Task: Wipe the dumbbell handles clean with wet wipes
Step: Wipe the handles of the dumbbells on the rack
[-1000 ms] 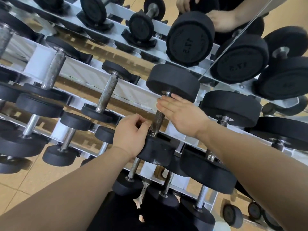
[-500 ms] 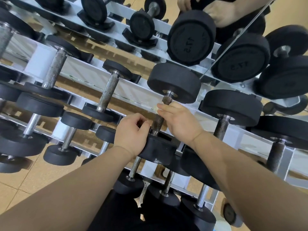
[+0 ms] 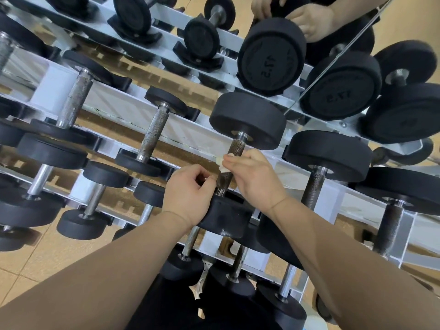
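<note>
A black dumbbell lies on the rack's upper tier in the middle of the head view, its knurled steel handle (image 3: pixel 235 148) running between the far head (image 3: pixel 247 120) and the near head (image 3: pixel 226 216). My right hand (image 3: pixel 254 177) is wrapped round the middle of that handle with a white wet wipe (image 3: pixel 222 164) held against the metal; only a small bit of the wipe shows past the fingers. My left hand (image 3: pixel 188 194) sits at the lower end of the handle, fingers curled, the thumb touching the handle beside the near head.
The white rack (image 3: pixel 195 139) holds several more black dumbbells on two tiers, with handles at left (image 3: pixel 152 133) and right (image 3: pixel 314 186). A mirror (image 3: pixel 333 67) behind reflects dumbbells and hands. Tan tiled floor (image 3: pixel 35 265) lies at lower left.
My right hand slid down the handle from just under the far head to its middle, baring the upper knurled part. The left hand stayed at the near head.
</note>
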### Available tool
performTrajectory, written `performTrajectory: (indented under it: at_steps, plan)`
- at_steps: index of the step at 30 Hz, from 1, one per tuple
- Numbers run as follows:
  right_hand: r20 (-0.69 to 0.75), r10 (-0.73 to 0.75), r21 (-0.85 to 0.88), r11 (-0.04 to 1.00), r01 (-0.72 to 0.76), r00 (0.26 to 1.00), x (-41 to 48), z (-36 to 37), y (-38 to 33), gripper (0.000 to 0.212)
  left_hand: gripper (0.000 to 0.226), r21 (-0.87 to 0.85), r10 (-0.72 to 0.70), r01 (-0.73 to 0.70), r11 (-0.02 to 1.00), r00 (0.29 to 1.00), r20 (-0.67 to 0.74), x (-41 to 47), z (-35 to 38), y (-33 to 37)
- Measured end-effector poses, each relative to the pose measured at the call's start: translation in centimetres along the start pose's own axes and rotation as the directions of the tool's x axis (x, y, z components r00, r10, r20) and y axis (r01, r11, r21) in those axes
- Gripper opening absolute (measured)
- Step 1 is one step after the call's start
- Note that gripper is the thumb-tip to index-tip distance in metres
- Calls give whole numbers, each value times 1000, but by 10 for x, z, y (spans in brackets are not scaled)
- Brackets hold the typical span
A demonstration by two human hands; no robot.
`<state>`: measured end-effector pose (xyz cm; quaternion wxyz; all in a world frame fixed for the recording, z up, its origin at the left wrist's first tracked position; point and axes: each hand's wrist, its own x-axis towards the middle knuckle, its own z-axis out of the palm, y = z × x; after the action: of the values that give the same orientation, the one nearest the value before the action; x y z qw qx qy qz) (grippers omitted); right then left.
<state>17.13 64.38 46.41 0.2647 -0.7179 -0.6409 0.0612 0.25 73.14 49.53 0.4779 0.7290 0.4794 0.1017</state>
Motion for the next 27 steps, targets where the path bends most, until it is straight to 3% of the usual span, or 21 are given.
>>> performTrajectory:
  at_steps: [6,8,13,15,17,19,23,25,27]
  plan:
    - [-98,0,-78,997,-8,995,7,1,-5,13,25,-4,-9,9,1000,1000,3,0,0,1]
    - [-42,-32,-102,994,27,999,13,3,-4,12,20,3,1,-1,1000,1000,4,0,1,0]
    - [79,71,-125,990,-60,994,8,0,-1,3,14,11,12,-12,1000,1000,-7,1,2,-2]
    - [167,21,-142,990,3,986,-2,-3,-3,36,17,8,9,-9,1000,1000,-6,1,1,-1]
    - [236,-15,-159,986,54,972,-2,-6,2,53,19,8,9,-9,1000,1000,-8,1,1,0]
    - [257,-21,-191,979,71,966,7,-9,5,49,15,18,9,-9,1000,1000,-13,1,2,-1]
    - [125,72,-274,961,-35,990,25,-10,10,30,13,27,8,-8,1000,1000,-17,2,2,-2]
    - [189,171,-218,967,-128,967,19,-4,2,8,13,24,5,-5,1000,1000,-10,1,2,-1]
    - [133,191,-169,971,-168,972,7,-1,0,20,13,22,11,-11,1000,1000,-18,1,1,-1]
